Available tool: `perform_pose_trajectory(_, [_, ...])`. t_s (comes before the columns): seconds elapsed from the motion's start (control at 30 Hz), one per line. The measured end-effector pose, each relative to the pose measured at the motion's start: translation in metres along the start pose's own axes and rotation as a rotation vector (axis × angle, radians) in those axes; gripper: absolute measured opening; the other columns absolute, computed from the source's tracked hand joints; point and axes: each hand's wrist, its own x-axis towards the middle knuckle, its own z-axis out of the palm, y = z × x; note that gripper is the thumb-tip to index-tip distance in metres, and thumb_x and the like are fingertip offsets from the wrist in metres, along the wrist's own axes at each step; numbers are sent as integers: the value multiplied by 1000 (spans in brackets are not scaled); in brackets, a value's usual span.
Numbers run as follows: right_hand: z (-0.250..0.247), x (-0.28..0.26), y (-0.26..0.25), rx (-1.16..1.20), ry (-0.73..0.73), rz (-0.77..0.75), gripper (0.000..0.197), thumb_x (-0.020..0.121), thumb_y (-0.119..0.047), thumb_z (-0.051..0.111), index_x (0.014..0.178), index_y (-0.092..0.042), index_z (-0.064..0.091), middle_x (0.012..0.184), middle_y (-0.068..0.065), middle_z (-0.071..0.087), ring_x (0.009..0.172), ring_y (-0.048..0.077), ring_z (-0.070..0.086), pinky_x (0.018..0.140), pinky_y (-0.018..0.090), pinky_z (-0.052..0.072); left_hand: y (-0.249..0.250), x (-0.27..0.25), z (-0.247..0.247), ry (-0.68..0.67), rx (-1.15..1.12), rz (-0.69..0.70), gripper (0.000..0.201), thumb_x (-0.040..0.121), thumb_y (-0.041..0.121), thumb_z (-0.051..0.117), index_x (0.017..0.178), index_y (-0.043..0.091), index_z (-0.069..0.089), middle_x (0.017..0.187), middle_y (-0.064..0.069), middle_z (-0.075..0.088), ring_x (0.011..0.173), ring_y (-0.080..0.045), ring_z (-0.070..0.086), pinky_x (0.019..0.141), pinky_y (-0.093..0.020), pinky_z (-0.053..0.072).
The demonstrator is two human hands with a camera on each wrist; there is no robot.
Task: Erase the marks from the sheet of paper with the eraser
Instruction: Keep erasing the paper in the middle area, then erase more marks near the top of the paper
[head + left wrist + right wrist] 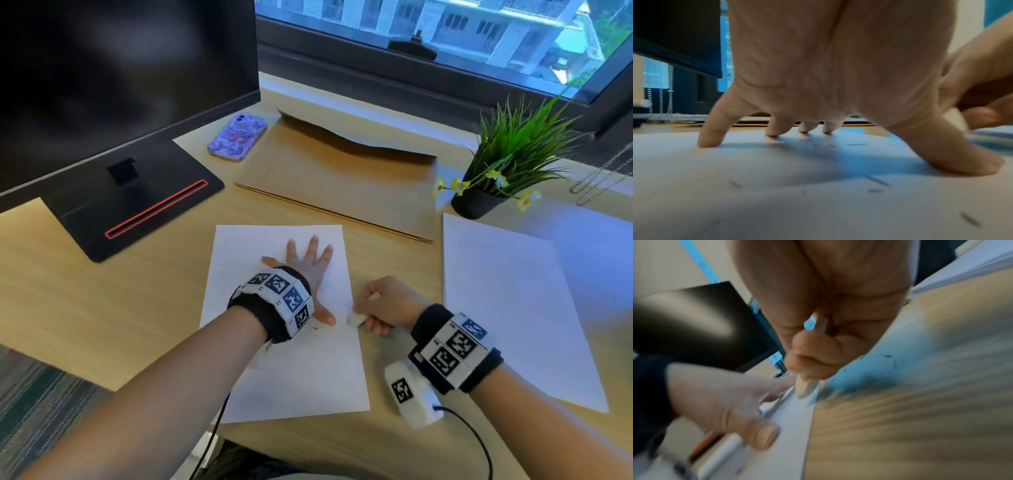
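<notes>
A white sheet of paper point(301, 377) lies on the wooden desk in front of me. My left hand point(308, 270) rests flat on it with fingers spread, and in the left wrist view its fingertips point(709, 142) press the sheet point(777, 203). Small dark marks point(314, 329) show by the left thumb, with short dark flecks point(877, 181) scattered on the paper. My right hand point(380, 308) grips a white eraser point(356, 318) at the sheet's right edge. In the right wrist view the eraser point(804, 389) sticks out below the curled fingers and touches the paper; dark crumbs point(849, 369) lie on the desk beside it.
A black monitor point(120, 85) on its stand point(137, 205) occupies the back left. A purple phone point(237, 138) and a brown envelope point(342, 185) lie behind the sheet. A potted plant point(507, 161) stands at the right, with another white sheet point(513, 301) in front of it.
</notes>
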Motion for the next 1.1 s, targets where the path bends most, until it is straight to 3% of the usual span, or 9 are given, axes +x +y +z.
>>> perform_pose_trajectory(0.27, [-7, -6, 23, 1048, 35, -62, 18, 98, -10, 44, 110, -7, 57, 87, 10, 64, 65, 17, 60, 51, 23, 54, -40, -19, -14, 250, -418, 72, 79, 86, 44, 63, 149, 17, 23, 158, -2, 15, 143, -21, 21, 114, -36, 23])
perform_pose_trajectory(0.4, [4, -6, 25, 1051, 2, -72, 24, 94, 3, 45, 113, -7, 55, 91, 9, 62, 74, 17, 57, 56, 22, 56, -57, -33, -15, 429, -603, -27, 15, 88, 29, 64, 83, 15, 66, 92, -2, 69, 93, -20, 63, 84, -31, 49])
perform_pose_trajectory(0.5, [8, -3, 25, 1071, 69, -44, 16, 94, 3, 46, 104, -4, 56, 79, 9, 57, 66, 17, 55, 50, 22, 55, -62, -39, -11, 440, -614, -37, 33, 90, 33, 60, 65, 13, 59, 69, 1, 65, 65, -14, 61, 66, -26, 48])
perform_pose_trajectory(0.63, [12, 0, 21, 1110, 105, -11, 7, 93, -13, 56, 91, -9, 50, 62, 2, 44, 57, 15, 47, 43, 20, 49, -64, -46, -3, 386, -636, 19, 10, 90, 14, 60, 81, 15, 62, 81, 0, 62, 66, -6, 54, 59, -17, 40])
perform_pose_trajectory(0.77, [20, 3, 12, 1036, 14, -40, 27, 89, -33, 59, 75, -14, 45, 48, -3, 42, 52, 14, 50, 50, 24, 51, -68, -52, -1, 403, -609, 14, 17, 89, 27, 63, 74, 19, 62, 86, 4, 65, 89, -12, 58, 77, -24, 40])
perform_pose_trajectory(0.83, [30, 2, 3, 986, -142, -92, 30, 85, -36, 57, 70, -11, 52, 54, 3, 57, 59, 18, 63, 61, 28, 56, -73, -52, 0, 343, -521, 24, 12, 89, 23, 63, 101, 23, 64, 126, 1, 56, 122, -17, 47, 98, -29, 36])
perform_pose_trajectory(0.9, [44, -1, -4, 903, -386, -129, 33, 79, -36, 56, 81, -3, 61, 77, 14, 70, 74, 23, 70, 71, 30, 58, -79, -51, 4, 209, -308, -4, 53, 90, 23, 63, 138, 26, 43, 155, 2, 20, 144, -20, 15, 115, -40, 18])
perform_pose_trajectory(1.0, [70, -2, -5, 674, -727, -102, 47, 75, -41, 66, 99, -1, 63, 95, 13, 72, 85, 23, 70, 81, 30, 56, -80, -50, 7, 113, -105, -80, 81, 92, 21, 59, 151, 27, 5, 158, 2, -13, 145, -27, -9, 116, -50, 6])
perform_pose_trajectory(1.1, [80, 5, -1, 623, -761, -35, 53, 71, -45, 67, 102, -2, 61, 94, 10, 72, 86, 21, 70, 82, 30, 55, -83, -47, 11, 58, -115, -98, 90, 91, 16, 61, 151, 25, -6, 157, 2, -18, 145, -30, -8, 116, -49, 13])
